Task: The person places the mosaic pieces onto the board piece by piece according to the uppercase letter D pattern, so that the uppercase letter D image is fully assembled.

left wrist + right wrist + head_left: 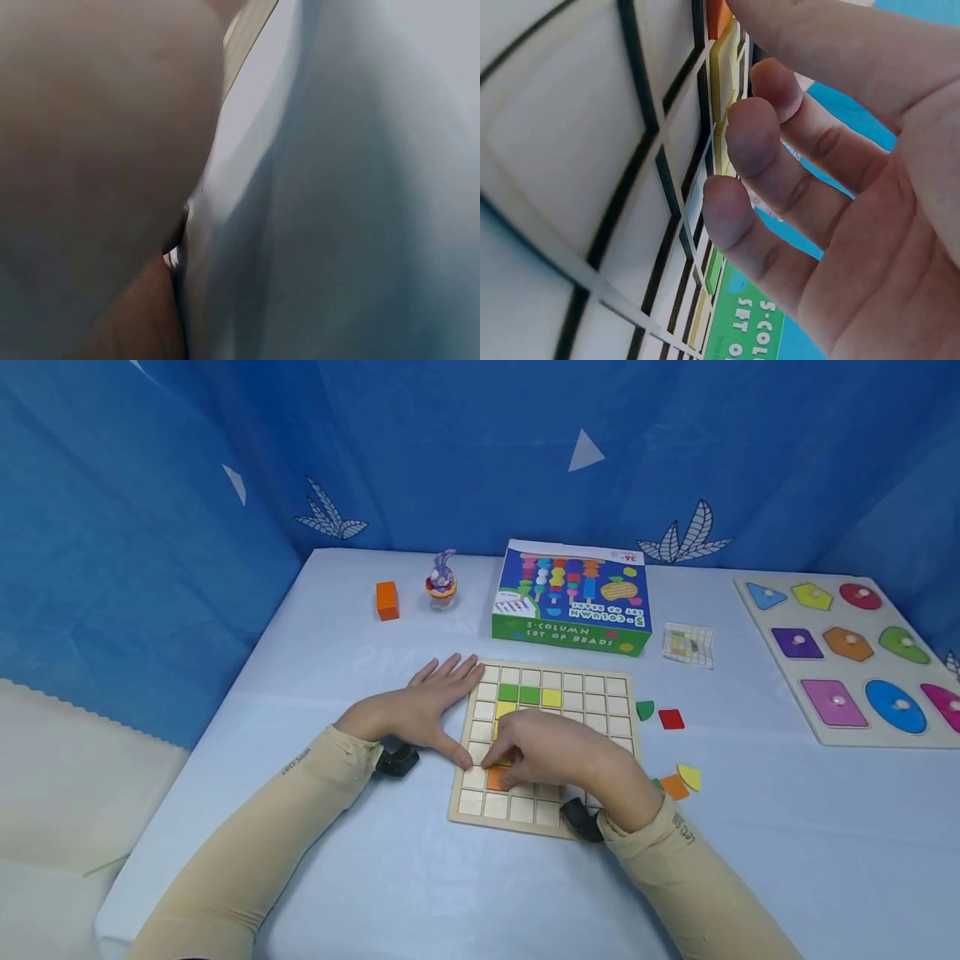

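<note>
A wooden grid board [472, 804] lies on the table with green tiles [519, 694] and yellow tiles [551, 697] in its upper cells. My right hand [555, 747] is over the lower left of the board, thumb and forefinger pinching an orange square tile [495, 778] at a cell. In the right wrist view the thumb meets the orange tile [718, 16], while the other fingers curl beside yellow tiles [724, 67]. My left hand [420, 714] lies with spread fingers along the board's left edge, its thumb and fingertips touching the frame. Some cells are hidden under the right hand.
Loose pieces lie right of the board: a red tile [671, 719], a green piece [645, 710], an orange tile [674, 787] and a yellow piece [689, 777]. Behind stand a bead-set box [570, 597], a pattern card [688, 645], a toy figure [442, 581] and an orange block [387, 601]. A shape puzzle [813, 660] lies right.
</note>
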Tool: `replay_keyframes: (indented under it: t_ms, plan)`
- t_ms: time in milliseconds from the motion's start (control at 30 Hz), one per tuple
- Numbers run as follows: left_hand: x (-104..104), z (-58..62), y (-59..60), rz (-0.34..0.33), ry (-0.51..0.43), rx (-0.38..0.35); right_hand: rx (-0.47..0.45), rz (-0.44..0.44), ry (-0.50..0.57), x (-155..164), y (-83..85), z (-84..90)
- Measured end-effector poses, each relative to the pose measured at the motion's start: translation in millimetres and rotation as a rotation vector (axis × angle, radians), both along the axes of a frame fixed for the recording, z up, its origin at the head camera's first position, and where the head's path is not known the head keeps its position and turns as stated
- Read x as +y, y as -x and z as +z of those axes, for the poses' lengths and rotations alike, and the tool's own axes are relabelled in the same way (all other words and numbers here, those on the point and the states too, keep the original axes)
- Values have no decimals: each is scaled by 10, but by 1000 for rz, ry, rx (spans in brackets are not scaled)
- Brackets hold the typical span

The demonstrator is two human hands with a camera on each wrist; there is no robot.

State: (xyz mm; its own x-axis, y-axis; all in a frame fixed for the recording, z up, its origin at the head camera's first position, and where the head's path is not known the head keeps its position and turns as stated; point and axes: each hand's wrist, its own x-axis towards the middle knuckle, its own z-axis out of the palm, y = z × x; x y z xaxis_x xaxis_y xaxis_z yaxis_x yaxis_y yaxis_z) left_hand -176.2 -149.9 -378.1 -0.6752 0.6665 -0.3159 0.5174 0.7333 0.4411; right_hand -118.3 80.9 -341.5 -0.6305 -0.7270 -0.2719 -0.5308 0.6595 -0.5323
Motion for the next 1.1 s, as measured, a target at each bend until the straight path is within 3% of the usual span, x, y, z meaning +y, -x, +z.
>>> replay_keyframes:
  t_ms: [200, 333, 633, 833, 1100]
  plan:
    - [2, 0, 5, 1, 6, -1, -39, -26, 21, 60, 10, 73]
    - [8, 2, 6, 3, 15, 2, -75, -98, 22, 206, 7, 202]
    - [0, 19, -11, 9, 2, -17, -133, -284, -150, 967, -120, 395]
    - [-31, 26, -13, 15, 17, -10, -157, -354, -239, 1494, -216, 276]
    - [-16, -22, 6, 10, -7, -4, -71, -345, -209, 1713, -342, 65]
